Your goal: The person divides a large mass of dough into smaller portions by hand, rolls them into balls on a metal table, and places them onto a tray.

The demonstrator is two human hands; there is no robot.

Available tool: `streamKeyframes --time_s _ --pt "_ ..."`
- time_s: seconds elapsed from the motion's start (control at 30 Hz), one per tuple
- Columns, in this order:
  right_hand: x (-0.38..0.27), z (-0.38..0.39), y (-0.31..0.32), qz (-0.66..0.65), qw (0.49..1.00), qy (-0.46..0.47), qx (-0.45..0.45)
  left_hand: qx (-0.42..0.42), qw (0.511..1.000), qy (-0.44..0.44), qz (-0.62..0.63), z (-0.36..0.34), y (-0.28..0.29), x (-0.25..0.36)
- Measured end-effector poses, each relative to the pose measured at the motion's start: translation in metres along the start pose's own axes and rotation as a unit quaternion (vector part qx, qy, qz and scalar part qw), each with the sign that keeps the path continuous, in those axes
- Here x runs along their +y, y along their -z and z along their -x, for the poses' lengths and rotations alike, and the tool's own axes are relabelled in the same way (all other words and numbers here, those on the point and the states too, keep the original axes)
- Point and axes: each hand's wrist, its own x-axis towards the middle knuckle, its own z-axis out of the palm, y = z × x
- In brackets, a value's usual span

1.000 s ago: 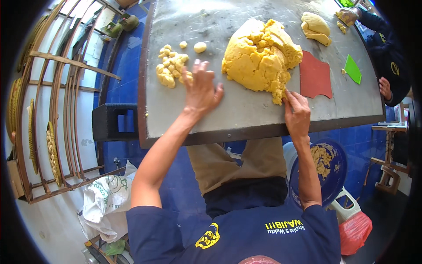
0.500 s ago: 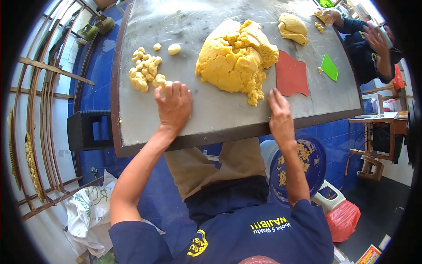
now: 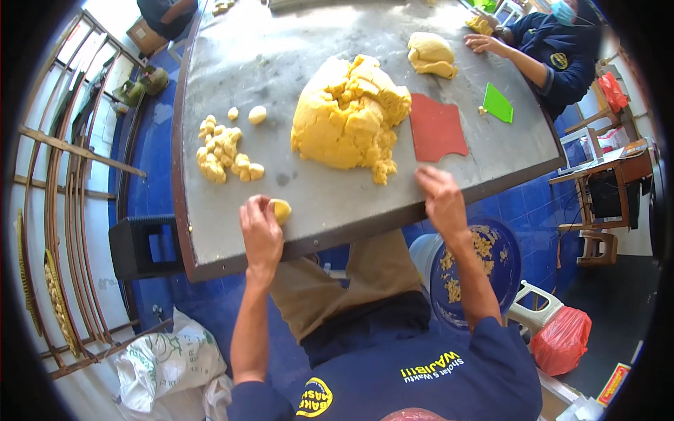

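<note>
At the near left of the table, my left hand (image 3: 260, 230) is closed, its fingertips on a small flattened yellow dough piece (image 3: 281, 211). My right hand (image 3: 444, 200) hovers by the near edge with loosely bent fingers and shows nothing in its grip. Just beyond it lies a red flexible dough scraper (image 3: 437, 130). A big cracked mound of yellow dough (image 3: 344, 119) sits between and beyond my hands. To its left are a pile of small dough pieces (image 3: 221, 149), a single small piece (image 3: 233, 113) and a smooth dough ball (image 3: 258, 114).
A folded dough lump (image 3: 430, 55) and a green scraper (image 3: 498, 103) lie farther right on the metal table (image 3: 232, 77). A co-worker (image 3: 554, 56) handles dough at the far right corner. Below the near edge stands a blue tub (image 3: 516, 263) with dough scraps; a black stool (image 3: 140, 247) is at left.
My left hand has come away from the pile toward the near edge, with a dough piece now visible at its fingertips. My right hand's fingers have bent. The view has shifted.
</note>
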Motion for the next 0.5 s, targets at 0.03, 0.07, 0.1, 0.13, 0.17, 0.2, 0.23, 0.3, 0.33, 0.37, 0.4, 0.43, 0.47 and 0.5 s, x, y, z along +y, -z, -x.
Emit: streamKeyframes --time_s 0.03,0.07,0.1,0.13,0.17,0.2,0.23,0.3,0.33,0.37,0.4,0.43,0.47,0.5 --pt "-0.006 0.001 0.001 -0.015 1.0 0.019 -0.016 0.013 0.995 0.018 0.099 0.0 0.001 0.0" --pt "-0.011 0.005 0.002 -0.037 0.999 0.013 -0.03 0.038 0.987 0.012 0.154 0.003 -0.004 0.004" --pt "-0.014 0.008 0.004 -0.059 0.997 0.006 -0.044 0.023 0.976 0.033 0.213 0.003 -0.009 0.007" --pt "-0.018 0.007 0.005 -0.082 0.995 0.001 -0.058 0.008 0.961 0.054 0.27 0.002 -0.013 0.012" --pt "-0.023 0.005 0.007 -0.099 0.994 -0.016 -0.033 -0.008 0.942 0.075 0.327 0.001 -0.016 0.017" --pt "-0.028 0.002 0.008 -0.117 0.993 -0.032 -0.008 -0.049 0.917 0.111 0.38 0.002 -0.02 0.023" --pt "-0.036 -0.004 0.008 -0.134 0.99 -0.042 0.015 -0.056 0.905 0.115 0.405 0.0 -0.026 0.03" --pt "-0.057 -0.015 0.003 -0.276 0.959 -0.055 -0.018 -0.074 0.879 0.126 0.453 0.001 -0.042 0.046" --pt "-0.073 -0.02 -0.004 -0.384 0.918 -0.086 -0.042 -0.086 0.873 0.101 0.469 0.006 -0.052 0.058" --pt "-0.084 -0.021 -0.019 -0.332 0.941 -0.06 -0.001 -0.096 0.868 0.075 0.482 0.011 -0.061 0.072" --pt "-0.091 -0.021 -0.039 -0.279 0.959 -0.033 0.041 -0.106 0.862 0.047 0.494 0.012 -0.065 0.08" --pt "-0.098 -0.024 -0.045 -0.224 0.971 -0.005 0.084 -0.105 0.874 0.031 0.473 0.013 -0.067 0.082" --pt "-0.098 -0.026 -0.044 -0.254 0.965 -0.013 0.068 -0.103 0.886 0.016 0.452 0.014 -0.068 0.08" --pt "-0.098 -0.029 -0.041 -0.284 0.957 -0.02 0.051 -0.1 0.897 0.002 0.431 0.011 -0.067 0.078"
